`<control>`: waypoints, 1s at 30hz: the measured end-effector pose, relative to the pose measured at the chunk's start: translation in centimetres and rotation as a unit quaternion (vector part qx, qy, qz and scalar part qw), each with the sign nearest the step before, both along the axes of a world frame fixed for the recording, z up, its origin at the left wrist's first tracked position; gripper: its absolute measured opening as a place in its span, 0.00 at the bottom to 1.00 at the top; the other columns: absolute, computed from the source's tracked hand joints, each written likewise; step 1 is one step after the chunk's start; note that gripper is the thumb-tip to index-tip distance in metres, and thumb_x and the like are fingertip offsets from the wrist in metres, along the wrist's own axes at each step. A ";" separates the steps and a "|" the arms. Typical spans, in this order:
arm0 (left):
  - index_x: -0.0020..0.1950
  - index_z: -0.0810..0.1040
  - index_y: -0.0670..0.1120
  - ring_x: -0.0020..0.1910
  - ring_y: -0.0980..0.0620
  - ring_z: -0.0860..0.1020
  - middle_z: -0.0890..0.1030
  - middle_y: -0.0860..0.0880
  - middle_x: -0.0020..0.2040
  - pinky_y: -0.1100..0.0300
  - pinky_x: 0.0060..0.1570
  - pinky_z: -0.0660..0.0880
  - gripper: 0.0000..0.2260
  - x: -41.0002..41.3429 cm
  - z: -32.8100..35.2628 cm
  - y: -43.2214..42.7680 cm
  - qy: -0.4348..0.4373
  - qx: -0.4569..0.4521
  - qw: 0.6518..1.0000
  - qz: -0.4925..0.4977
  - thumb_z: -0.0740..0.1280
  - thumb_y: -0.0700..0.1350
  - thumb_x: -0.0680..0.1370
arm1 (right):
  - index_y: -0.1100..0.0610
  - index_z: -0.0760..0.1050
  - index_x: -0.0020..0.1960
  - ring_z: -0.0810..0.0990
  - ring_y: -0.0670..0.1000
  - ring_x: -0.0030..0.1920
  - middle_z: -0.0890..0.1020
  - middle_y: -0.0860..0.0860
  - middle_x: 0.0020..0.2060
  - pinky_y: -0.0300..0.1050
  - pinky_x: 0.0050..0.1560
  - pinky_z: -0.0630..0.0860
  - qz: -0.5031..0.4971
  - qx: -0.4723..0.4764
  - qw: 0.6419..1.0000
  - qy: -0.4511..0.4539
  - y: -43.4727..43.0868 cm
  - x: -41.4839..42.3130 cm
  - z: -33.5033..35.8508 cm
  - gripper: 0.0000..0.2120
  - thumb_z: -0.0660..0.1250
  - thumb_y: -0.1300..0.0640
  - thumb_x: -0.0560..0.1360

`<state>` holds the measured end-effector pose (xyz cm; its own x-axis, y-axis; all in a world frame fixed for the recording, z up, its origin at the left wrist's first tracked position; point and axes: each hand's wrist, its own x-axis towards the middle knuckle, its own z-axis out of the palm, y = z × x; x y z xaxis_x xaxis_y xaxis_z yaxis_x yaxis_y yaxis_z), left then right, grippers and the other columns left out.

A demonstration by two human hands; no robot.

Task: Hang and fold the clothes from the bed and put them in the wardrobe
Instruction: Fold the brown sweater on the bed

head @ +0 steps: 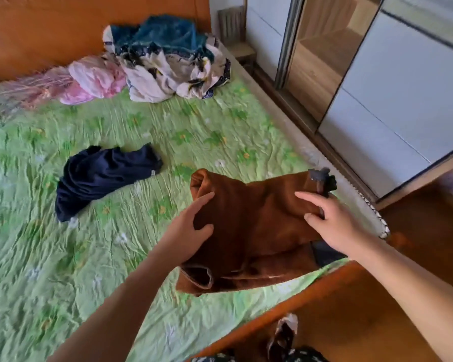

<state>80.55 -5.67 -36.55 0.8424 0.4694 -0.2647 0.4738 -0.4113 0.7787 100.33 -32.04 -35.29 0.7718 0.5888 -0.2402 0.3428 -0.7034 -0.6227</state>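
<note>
Green bedsheet (50,270): open stretch at left and centre.
Navy garment (102,176): mid-bed, bare sheet all round.
Heaped clothes (168,66): fill the headboard end.
Brown garment (259,231): covers the near right corner.
Wardrobe opening (317,61): uncovered beside the sliding door (403,100); interior blurred, seemingly passable.

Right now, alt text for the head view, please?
The left hand and right hand hold a brown garment over the bed. A navy garment lies mid-bed; a clothes heap sits by the headboard, wardrobe at right.
</note>
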 end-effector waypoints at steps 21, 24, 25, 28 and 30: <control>0.69 0.73 0.66 0.48 0.61 0.81 0.81 0.55 0.58 0.59 0.51 0.81 0.29 24.8 11.3 -37.4 -0.092 0.019 0.982 -0.166 0.74 0.42 0.74 | 0.41 0.60 0.78 0.68 0.55 0.73 0.64 0.52 0.75 0.51 0.71 0.69 -0.167 -0.044 0.984 -0.050 -43.0 12.0 11.5 0.35 0.72 0.46 0.76; 0.68 0.73 0.69 0.44 0.61 0.82 0.82 0.55 0.55 0.58 0.48 0.82 0.29 27.9 11.4 -40.2 -0.082 0.008 0.985 -0.154 0.74 0.43 0.74 | 0.40 0.59 0.79 0.69 0.54 0.72 0.64 0.51 0.75 0.48 0.70 0.70 -0.156 -0.052 0.985 -0.045 -45.8 15.3 11.8 0.35 0.72 0.45 0.76; 0.68 0.73 0.69 0.45 0.60 0.82 0.82 0.55 0.56 0.59 0.48 0.82 0.29 29.0 11.4 -40.6 -0.082 0.006 0.985 -0.151 0.74 0.43 0.74 | 0.40 0.59 0.79 0.69 0.54 0.72 0.63 0.51 0.76 0.48 0.70 0.70 -0.149 -0.054 0.986 -0.051 -46.3 16.6 11.8 0.36 0.71 0.45 0.76; 0.68 0.73 0.68 0.50 0.61 0.80 0.79 0.57 0.59 0.67 0.47 0.79 0.28 32.8 11.3 -41.4 -0.082 0.001 0.987 -0.140 0.74 0.43 0.75 | 0.40 0.57 0.79 0.69 0.54 0.73 0.62 0.50 0.76 0.48 0.69 0.71 -0.125 -0.060 0.988 -0.064 -46.7 21.1 11.9 0.35 0.70 0.44 0.77; 0.69 0.73 0.67 0.52 0.62 0.79 0.78 0.58 0.60 0.69 0.47 0.77 0.28 35.5 10.9 -41.5 -0.081 0.002 0.988 -0.130 0.74 0.42 0.75 | 0.39 0.56 0.79 0.69 0.55 0.73 0.62 0.51 0.77 0.49 0.69 0.71 -0.110 -0.061 0.991 -0.055 -46.4 24.3 11.8 0.35 0.69 0.44 0.78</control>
<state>116.05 -47.14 -25.60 0.9661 0.2314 -0.1149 0.2204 -0.5061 0.8339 124.60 -78.48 -23.54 0.9035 0.3758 -0.2059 0.2345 -0.8358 -0.4965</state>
